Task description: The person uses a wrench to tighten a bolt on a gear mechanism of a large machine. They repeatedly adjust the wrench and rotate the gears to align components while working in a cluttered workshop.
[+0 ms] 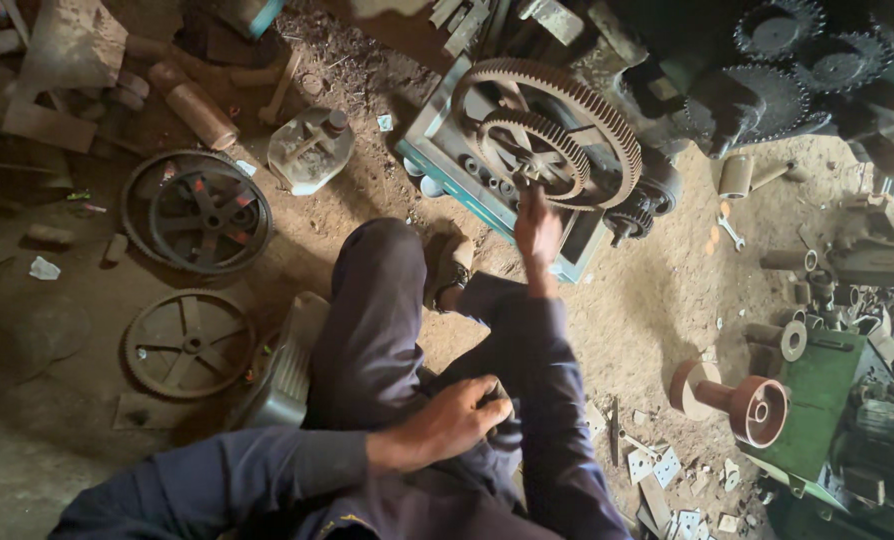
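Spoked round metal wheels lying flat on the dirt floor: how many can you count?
2: a dark spoked wheel with red marks left of the knee, and a rusty spoked wheel below it. Clutter may hide others.

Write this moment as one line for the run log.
right hand: fingers on small gear inside large gear | left hand: resting on own leg | posture: seated on dirt floor
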